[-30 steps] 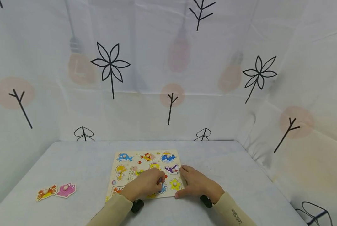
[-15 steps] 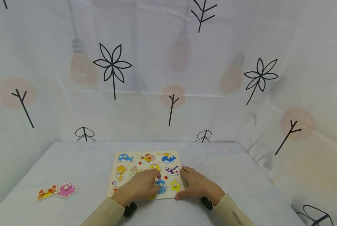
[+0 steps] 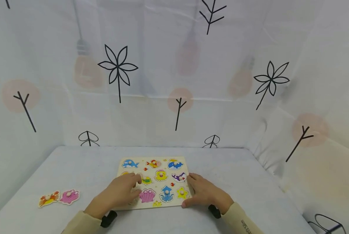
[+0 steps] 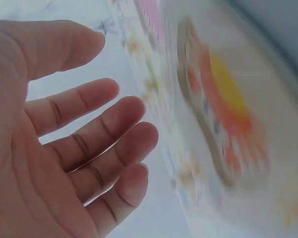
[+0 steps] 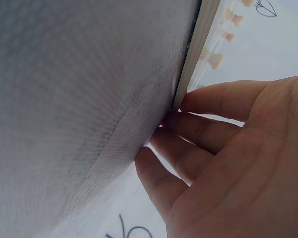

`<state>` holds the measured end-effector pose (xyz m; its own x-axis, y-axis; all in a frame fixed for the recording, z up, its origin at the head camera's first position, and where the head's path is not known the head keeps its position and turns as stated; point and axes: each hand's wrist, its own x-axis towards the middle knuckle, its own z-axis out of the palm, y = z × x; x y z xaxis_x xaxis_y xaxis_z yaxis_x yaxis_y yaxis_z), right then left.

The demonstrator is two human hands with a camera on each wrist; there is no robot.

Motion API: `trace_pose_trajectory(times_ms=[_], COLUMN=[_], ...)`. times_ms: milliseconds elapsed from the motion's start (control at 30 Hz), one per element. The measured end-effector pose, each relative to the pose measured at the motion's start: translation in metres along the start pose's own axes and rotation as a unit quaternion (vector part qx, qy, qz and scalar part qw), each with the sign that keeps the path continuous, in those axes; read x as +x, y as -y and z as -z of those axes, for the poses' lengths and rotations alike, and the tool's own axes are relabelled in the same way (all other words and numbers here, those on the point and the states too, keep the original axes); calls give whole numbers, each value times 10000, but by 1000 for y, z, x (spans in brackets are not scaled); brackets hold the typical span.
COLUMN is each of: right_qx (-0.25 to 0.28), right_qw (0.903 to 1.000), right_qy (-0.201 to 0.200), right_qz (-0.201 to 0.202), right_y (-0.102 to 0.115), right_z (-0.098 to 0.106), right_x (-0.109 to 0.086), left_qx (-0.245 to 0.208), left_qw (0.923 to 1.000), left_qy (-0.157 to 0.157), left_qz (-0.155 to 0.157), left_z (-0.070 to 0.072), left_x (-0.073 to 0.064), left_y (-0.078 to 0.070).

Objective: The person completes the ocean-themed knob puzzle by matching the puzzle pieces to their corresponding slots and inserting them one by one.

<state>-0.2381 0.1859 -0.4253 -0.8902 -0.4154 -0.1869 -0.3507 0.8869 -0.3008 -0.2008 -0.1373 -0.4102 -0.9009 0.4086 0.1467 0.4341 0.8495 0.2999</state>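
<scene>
A wooden knob puzzle board [image 3: 174, 202] with sea-animal pieces lies on the table. My left hand [image 3: 117, 191] is over its near left part, holding nothing, with fingers loosely bent. Its wrist view shows a blurred crab picture [image 4: 231, 106] on the board beside the fingers. My right hand [image 3: 205, 191] rests at the board's right edge, fingertips against the wooden side [image 5: 193, 59] and thumb by the near corner. A blue squid piece [image 3: 166, 194] with a knob sits in the near row, between a pink shell picture [image 3: 147, 195] without a visible knob and a yellow starfish piece [image 3: 182, 193].
Two loose pieces, an orange crab [image 3: 49, 198] and a pink shell [image 3: 69, 197], lie side by side on the white table [image 3: 84, 172] to the left of the board. A patterned white cloth [image 3: 151, 120] hangs behind.
My left hand has left the squid piece and moved left across the board, uncovering the squid and the pink shell picture. My right hand has stayed at the edge.
</scene>
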Motion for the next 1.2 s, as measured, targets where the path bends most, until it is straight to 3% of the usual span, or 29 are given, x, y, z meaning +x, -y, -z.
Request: trace_pose_trajectory(times_ms=[133, 367, 767, 1000, 1200], right_qx=[20, -73, -65, -56, -66], right_qw=[10000, 10000, 10000, 10000, 10000], right_qy=[7, -44, -18, -18, -26], right_qz=[-24, -11, -24, -45, -67], right_y=[0, -2, -2, -2, -2], right_z=[-1, -2, -4, -4, -4], right_x=[0, 2, 2, 2, 3], left_qx=[96, -10, 166, 252, 521], left_qw=[9993, 9948, 9905, 9837, 9844], left_qy=[-121, 36, 174, 301, 39], left_qz=[334, 1014, 1356, 1756, 1678], left_z=[8, 17, 23, 30, 38], left_x=[-9, -25, -50, -63, -75], left_y=[13, 29, 64, 85, 103])
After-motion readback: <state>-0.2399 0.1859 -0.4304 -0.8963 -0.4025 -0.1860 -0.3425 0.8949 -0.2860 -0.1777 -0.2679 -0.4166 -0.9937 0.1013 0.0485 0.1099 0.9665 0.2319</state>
